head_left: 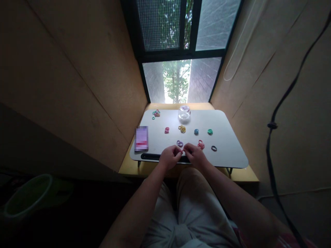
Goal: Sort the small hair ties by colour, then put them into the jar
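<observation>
My left hand (170, 157) and my right hand (196, 156) meet above the near edge of a white folding table (157, 141). Their fingertips are pinched together on a small red hair tie (181, 152), mostly hidden by the fingers. Just beyond them lie purple hair ties (179, 143) and a red pile (201, 144). To the right sits a dark hair tie (214, 148). Farther back, pink (167, 130), yellow (182, 129), blue (196, 131) and green (210, 132) ones form separate small groups. A mixed-colour pile (156, 113) is at the far left.
A clear round jar (184, 114) stands at the table's back edge. On the left lies a phone-like device (141, 138) with a blurred screen. A black slot (150, 156) runs along the near edge. Walls flank both sides, and a dark cord (272, 125) hangs at right.
</observation>
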A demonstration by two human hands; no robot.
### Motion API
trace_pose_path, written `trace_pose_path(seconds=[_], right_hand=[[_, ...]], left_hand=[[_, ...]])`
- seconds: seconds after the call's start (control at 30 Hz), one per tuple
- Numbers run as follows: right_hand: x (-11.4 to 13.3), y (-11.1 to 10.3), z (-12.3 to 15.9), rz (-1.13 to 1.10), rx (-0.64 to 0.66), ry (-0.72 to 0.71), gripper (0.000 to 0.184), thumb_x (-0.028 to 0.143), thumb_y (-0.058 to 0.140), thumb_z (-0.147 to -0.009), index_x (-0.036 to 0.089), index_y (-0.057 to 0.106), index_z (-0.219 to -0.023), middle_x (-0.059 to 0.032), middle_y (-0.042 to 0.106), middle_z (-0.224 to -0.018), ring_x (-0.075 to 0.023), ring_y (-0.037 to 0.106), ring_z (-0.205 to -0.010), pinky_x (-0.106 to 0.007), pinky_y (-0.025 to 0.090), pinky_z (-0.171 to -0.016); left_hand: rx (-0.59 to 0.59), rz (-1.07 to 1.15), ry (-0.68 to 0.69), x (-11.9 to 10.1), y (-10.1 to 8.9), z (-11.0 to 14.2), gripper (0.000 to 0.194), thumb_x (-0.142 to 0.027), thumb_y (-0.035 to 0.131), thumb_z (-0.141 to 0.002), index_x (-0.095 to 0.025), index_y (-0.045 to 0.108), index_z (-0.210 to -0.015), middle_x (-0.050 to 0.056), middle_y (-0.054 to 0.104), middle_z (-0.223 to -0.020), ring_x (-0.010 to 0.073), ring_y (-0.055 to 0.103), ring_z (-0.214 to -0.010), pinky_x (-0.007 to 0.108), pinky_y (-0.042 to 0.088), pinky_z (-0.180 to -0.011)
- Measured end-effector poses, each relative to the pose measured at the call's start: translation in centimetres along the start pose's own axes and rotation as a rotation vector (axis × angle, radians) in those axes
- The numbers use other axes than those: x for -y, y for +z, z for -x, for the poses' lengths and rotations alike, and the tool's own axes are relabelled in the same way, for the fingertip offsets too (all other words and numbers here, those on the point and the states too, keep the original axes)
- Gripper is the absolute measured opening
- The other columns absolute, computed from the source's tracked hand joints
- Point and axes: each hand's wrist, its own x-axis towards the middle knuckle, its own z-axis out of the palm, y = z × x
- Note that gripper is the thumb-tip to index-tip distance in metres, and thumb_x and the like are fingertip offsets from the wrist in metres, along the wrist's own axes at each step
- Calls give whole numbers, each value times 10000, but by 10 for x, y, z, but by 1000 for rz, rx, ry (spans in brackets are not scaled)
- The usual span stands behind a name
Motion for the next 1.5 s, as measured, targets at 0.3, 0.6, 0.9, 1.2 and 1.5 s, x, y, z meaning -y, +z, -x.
trace_pose_path(seconds=[0.3,0.6,0.9,1.2,1.5], right_hand=[[4,0,0,49,-1,4,129,251,527,-889,200,601,-797,-4,603,-676,-154,546,-631,-257,379,-605],[6,-1,1,54,-4,7,108,239,528,-889,203,616,-837,-7,627,-700,-152,553,-627,-252,385,-601],[3,1,1,50,-2,14,101,238,519,-898,205,604,-854,-8,634,-715,-155,559,-635,-254,384,-606],[3,0,2,84,2,17,99,217,494,-893,208,591,-874,-17,643,-741,-169,584,-667,-259,388,-624],[2,1,3,111,-7,25,98,204,475,-887,212,572,-901,-17,636,-747,-176,579,-659,-263,372,-618]], left_hand=[[-76,128,-53,0,2,-3,122,-294,562,-881,-200,639,-894,8,699,-849,134,638,-718,248,477,-692],[-73,132,-47,-1,1,-2,148,-339,630,-851,-192,648,-847,2,690,-781,125,614,-681,231,461,-642],[-64,87,-18,-2,1,-2,232,-407,609,-871,-201,708,-910,3,694,-765,127,585,-666,243,436,-637],[-58,66,-32,-5,-1,-1,228,-402,605,-862,-194,699,-853,-1,684,-730,124,579,-638,241,424,-617],[-48,105,-63,-5,-1,0,303,-477,624,-848,-187,711,-850,7,687,-710,127,574,-622,236,416,-597]])
